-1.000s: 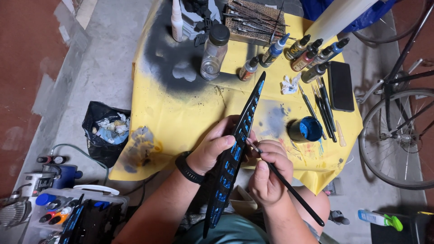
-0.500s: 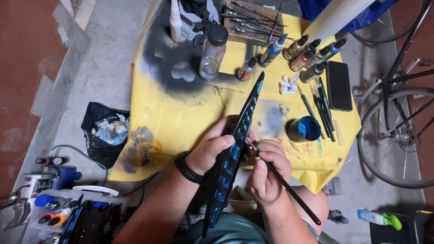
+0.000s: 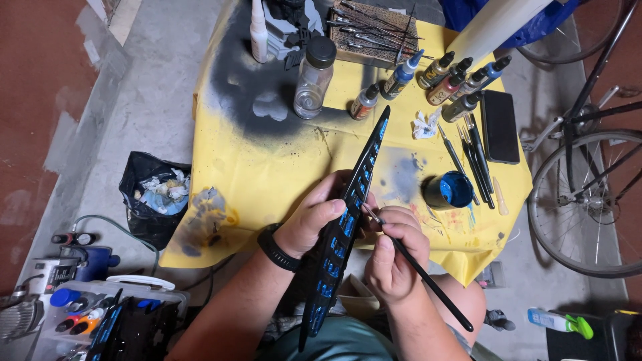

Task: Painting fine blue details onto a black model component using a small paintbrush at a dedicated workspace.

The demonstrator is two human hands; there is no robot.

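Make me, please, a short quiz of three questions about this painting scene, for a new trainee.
1. True or false: the right hand holds a thin black paintbrush with its tip against the long black blade-shaped piece with blue markings.
2. Which hand grips that long black piece? A) the left hand B) the right hand C) neither
3. What stands on the yellow cloth-covered table just right of the hands, left of the loose brushes?

Key:
1. True.
2. A; the thumb lies across it near the middle.
3. A small round pot of blue paint.
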